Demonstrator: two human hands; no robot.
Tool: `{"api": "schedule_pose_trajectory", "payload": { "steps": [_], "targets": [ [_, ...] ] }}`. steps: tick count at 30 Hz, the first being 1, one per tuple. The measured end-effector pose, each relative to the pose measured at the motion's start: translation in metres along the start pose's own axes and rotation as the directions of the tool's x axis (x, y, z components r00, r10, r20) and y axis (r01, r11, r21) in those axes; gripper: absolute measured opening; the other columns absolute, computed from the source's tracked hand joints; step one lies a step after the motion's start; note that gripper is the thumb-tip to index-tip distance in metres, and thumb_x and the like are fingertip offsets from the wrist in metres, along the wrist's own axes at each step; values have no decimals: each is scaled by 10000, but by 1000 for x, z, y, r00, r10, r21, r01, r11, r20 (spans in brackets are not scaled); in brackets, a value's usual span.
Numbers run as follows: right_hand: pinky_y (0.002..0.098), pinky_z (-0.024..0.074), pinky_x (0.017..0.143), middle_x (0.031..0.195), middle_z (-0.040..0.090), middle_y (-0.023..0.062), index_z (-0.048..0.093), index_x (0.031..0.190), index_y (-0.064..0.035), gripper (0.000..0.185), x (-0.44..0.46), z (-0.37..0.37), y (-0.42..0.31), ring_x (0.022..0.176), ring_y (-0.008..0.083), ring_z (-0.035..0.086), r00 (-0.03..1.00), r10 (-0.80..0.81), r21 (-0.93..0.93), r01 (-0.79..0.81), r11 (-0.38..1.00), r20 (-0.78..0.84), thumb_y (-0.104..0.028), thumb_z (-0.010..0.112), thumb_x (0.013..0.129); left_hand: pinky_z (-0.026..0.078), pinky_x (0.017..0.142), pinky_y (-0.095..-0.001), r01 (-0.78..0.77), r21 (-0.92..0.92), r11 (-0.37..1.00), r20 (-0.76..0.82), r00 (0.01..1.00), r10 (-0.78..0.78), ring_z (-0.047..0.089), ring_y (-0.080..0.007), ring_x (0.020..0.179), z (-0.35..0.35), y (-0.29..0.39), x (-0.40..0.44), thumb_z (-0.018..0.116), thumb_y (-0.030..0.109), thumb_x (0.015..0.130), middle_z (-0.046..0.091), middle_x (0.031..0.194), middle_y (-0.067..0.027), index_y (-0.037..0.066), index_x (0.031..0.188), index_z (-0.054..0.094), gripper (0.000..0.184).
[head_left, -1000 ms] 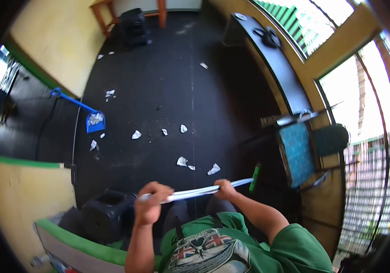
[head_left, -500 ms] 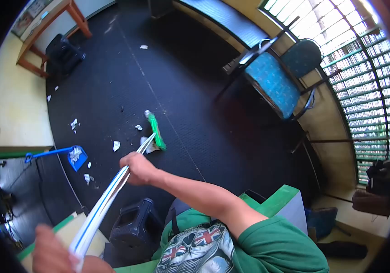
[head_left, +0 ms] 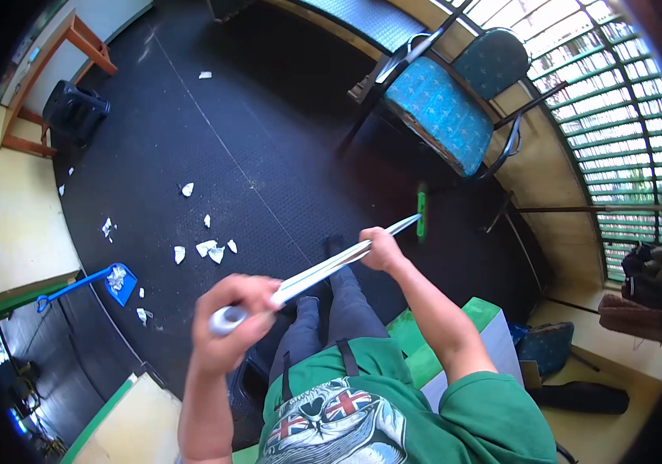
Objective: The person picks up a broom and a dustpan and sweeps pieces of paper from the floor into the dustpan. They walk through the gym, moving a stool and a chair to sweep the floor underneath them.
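Note:
A broom with a white, blue-striped handle point(head_left: 319, 271) slants across the space before my body. My left hand point(head_left: 234, 313) is closed round the top end of the handle. Further down the handle my right hand point(head_left: 383, 249) grips it, closer to the head. The green broom head point(head_left: 421, 215) is at the right, over the dark floor and slightly blurred; whether its bristles touch the floor I cannot tell. Several white paper scraps point(head_left: 211, 249) lie to the left, apart from the broom.
A blue dustpan point(head_left: 121, 285) holding crumpled paper lies at the left. A blue padded chair point(head_left: 440, 108) stands ahead on the right, below a barred window point(head_left: 617, 108). At the far left are a black speaker point(head_left: 76, 110) and a wooden table point(head_left: 76, 35).
The broom head has swung from beside the paper scraps to the right. Both hands moved right with the handle. Scraps formerly by the head now lie in view on the floor.

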State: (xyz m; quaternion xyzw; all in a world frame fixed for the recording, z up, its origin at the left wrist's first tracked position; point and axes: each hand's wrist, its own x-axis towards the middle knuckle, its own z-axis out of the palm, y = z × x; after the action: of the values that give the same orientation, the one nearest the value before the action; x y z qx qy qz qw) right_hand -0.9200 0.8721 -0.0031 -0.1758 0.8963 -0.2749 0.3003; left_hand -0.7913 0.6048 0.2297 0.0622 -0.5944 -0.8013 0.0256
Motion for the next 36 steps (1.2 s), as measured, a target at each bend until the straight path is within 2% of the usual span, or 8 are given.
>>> {"api": "schedule_pose_trajectory", "payload": {
  "steps": [5,10,19,21,24,25,28,36],
  "targets": [
    [419,457,645,647,560,123,499,590,-68,185,45,22,3,716,351,564,941,-280,28,290,957,-192,-105,678,565,462,808,-400,-80,209,975,-132,985,109,598,-243,778,19,15,32,643,74,662,606,735,-87,41,691,565,89],
    [401,424,635,633,534,92,524,629,-95,207,75,41,-136,651,311,542,784,-489,273,602,751,-383,-144,713,558,339,708,-392,-498,360,789,246,866,435,491,-140,699,-23,112,26,522,315,791,529,744,-57,77,807,576,245],
    [374,426,682,624,546,79,529,608,-97,183,64,-39,-210,693,273,577,705,-707,318,686,654,-65,-142,673,505,308,741,-403,-462,509,726,-26,835,549,455,-168,639,40,210,8,471,447,856,422,634,31,167,697,413,328],
    [390,435,676,618,550,78,517,595,-96,181,71,-53,-193,665,281,580,733,-679,235,666,708,-30,-139,670,508,325,864,-476,-370,481,795,42,915,400,550,-263,861,-17,214,-28,447,468,862,568,844,-32,135,785,532,352],
    [407,451,687,629,566,96,502,576,-83,180,105,-49,-148,679,297,591,804,-582,13,585,811,123,-141,669,540,336,906,-435,218,708,671,-622,643,447,511,-267,884,-95,129,-90,592,393,766,535,873,-123,-9,944,508,448],
    [413,456,709,644,588,112,523,586,-79,165,120,-44,-128,694,309,604,818,-544,-51,561,826,184,-152,662,537,331,903,-453,-242,41,969,-484,844,231,488,-309,929,-73,76,-17,542,429,790,528,1073,-232,-52,881,578,491],
    [427,468,736,643,603,127,539,581,-70,144,159,-16,-35,720,332,619,853,-456,-229,512,828,255,-155,653,555,202,1098,-481,-4,-281,960,-436,891,-124,299,-394,1320,-79,-65,10,654,519,702,287,1438,-253,156,1327,458,749],
    [423,462,824,781,608,141,579,700,-51,150,227,-9,222,882,350,585,919,-151,-524,336,783,364,-79,679,592,192,1109,-383,222,-782,583,-122,862,-492,310,-307,1343,-2,-340,56,623,170,591,299,1467,-173,25,1350,425,798]
  ]
}}
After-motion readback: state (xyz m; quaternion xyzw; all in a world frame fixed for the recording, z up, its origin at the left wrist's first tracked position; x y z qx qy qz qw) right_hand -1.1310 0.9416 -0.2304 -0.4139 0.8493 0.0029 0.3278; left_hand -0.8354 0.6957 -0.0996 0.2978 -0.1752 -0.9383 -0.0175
